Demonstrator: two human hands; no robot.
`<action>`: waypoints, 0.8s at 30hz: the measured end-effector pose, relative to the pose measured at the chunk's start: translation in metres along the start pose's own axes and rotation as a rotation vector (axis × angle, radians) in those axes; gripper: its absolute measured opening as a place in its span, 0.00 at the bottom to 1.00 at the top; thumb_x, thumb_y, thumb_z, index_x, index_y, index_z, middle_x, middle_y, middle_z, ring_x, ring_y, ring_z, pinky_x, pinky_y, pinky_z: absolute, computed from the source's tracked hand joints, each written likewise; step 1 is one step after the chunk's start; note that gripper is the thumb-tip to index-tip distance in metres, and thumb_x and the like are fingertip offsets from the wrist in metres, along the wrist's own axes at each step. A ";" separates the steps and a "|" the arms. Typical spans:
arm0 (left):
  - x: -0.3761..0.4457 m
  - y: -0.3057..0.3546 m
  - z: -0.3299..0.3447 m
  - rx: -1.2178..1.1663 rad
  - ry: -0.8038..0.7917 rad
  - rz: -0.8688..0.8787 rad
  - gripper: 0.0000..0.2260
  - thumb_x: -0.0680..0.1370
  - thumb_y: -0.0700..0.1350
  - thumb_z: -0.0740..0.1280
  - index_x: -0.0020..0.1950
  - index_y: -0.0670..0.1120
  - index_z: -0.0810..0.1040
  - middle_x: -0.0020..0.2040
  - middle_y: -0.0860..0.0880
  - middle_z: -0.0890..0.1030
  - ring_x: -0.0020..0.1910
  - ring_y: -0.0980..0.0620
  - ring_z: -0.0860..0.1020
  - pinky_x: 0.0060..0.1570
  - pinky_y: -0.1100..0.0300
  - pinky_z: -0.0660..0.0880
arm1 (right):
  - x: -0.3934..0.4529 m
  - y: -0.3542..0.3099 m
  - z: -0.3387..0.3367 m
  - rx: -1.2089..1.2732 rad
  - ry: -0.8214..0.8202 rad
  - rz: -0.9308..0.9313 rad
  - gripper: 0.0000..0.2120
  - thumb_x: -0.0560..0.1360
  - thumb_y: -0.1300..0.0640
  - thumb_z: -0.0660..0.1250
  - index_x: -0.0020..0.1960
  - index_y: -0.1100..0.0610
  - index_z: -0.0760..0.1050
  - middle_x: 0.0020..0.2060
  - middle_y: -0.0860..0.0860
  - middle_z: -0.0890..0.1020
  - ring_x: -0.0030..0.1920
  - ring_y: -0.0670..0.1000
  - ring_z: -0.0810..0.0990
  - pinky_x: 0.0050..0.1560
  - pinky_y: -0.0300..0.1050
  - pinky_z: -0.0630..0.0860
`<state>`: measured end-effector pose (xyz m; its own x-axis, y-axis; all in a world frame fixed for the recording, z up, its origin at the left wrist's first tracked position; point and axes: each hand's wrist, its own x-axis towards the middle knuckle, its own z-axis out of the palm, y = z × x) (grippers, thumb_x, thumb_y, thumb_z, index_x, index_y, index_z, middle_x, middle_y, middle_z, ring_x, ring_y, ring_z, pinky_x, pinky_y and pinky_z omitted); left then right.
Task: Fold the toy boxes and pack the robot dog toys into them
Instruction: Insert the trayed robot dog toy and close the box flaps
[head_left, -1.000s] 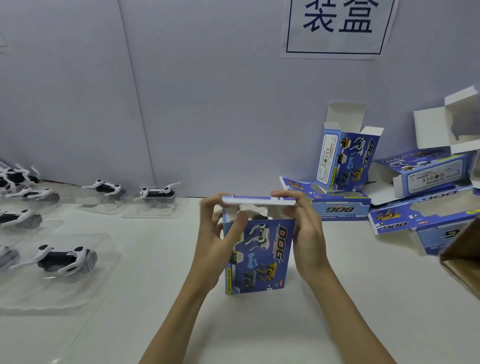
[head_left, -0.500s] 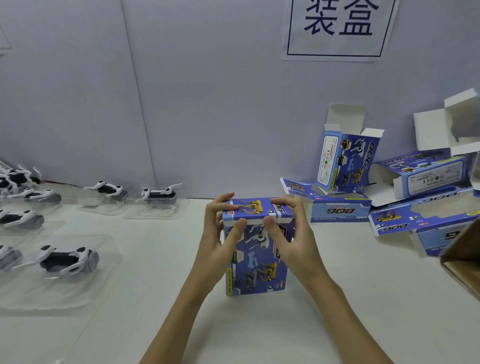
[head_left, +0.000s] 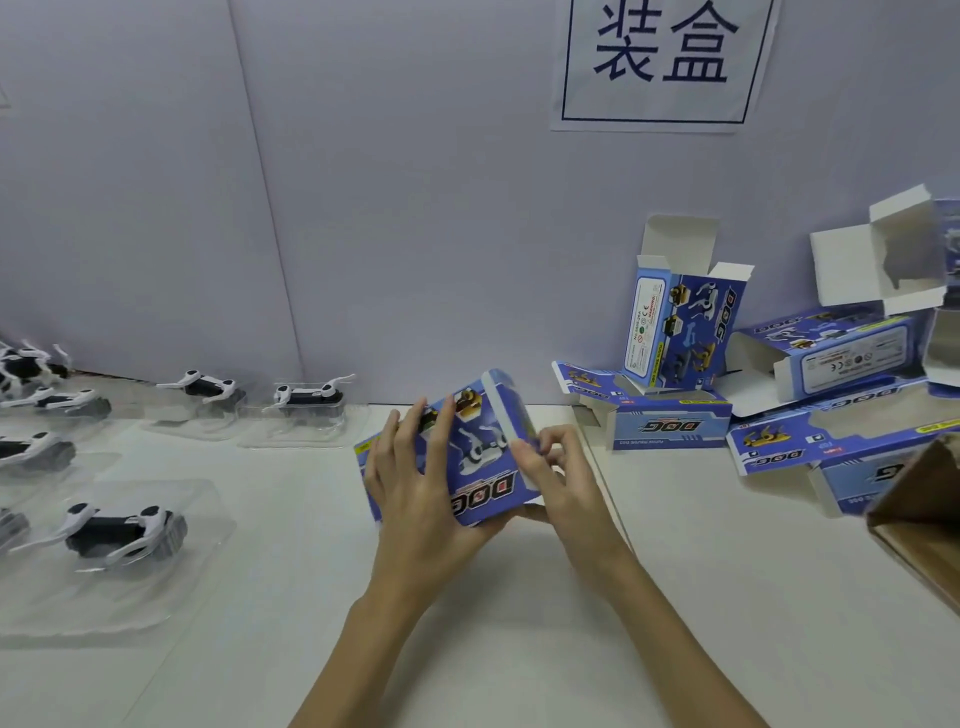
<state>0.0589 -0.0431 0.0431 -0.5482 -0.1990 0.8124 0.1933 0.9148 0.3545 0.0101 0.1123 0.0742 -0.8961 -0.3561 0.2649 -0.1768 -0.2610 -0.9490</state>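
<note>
A blue toy box (head_left: 480, 457) printed with "DOG" is held tilted above the white table, its lid end turned up to the right. My left hand (head_left: 415, 488) grips it from the left with fingers spread over its front face. At the box's right end my right hand (head_left: 556, 478) has its fingers curled on the edge, the thumb on the front. Several black-and-white robot dog toys in clear plastic trays lie on the left, the nearest one (head_left: 122, 530) at the left front, two more (head_left: 309, 397) along the wall.
Several open blue boxes lie piled at the right by the wall, one (head_left: 680, 332) standing upright with its flaps open. A brown cardboard carton corner (head_left: 924, 525) juts in at the right edge. A paper sign (head_left: 665, 57) hangs on the wall.
The lid went from raised to closed on the upright box. Then both hands lifted the box off the table and tipped it onto its side.
</note>
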 end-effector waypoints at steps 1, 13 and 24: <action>0.001 -0.006 -0.003 0.015 0.002 0.012 0.50 0.68 0.72 0.74 0.83 0.50 0.61 0.79 0.45 0.63 0.79 0.38 0.62 0.71 0.34 0.63 | 0.000 -0.001 -0.001 -0.061 -0.055 0.028 0.17 0.75 0.45 0.70 0.53 0.54 0.67 0.55 0.52 0.84 0.53 0.50 0.87 0.41 0.40 0.83; 0.000 -0.016 -0.009 0.101 -0.112 0.114 0.47 0.68 0.72 0.70 0.82 0.56 0.60 0.79 0.48 0.62 0.80 0.41 0.60 0.75 0.39 0.57 | 0.002 0.003 0.001 -0.014 -0.093 -0.069 0.26 0.82 0.40 0.57 0.79 0.36 0.61 0.66 0.35 0.80 0.64 0.46 0.82 0.49 0.43 0.84; -0.002 -0.006 -0.012 0.140 -0.123 0.097 0.49 0.65 0.70 0.74 0.81 0.54 0.61 0.78 0.45 0.63 0.79 0.39 0.61 0.75 0.38 0.56 | 0.005 0.009 -0.002 -0.108 -0.020 -0.125 0.26 0.81 0.46 0.61 0.79 0.40 0.66 0.57 0.43 0.86 0.56 0.52 0.87 0.45 0.48 0.86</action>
<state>0.0684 -0.0526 0.0450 -0.6297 -0.0707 0.7736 0.1400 0.9692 0.2026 0.0030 0.1095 0.0671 -0.8565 -0.3445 0.3843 -0.3303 -0.2063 -0.9210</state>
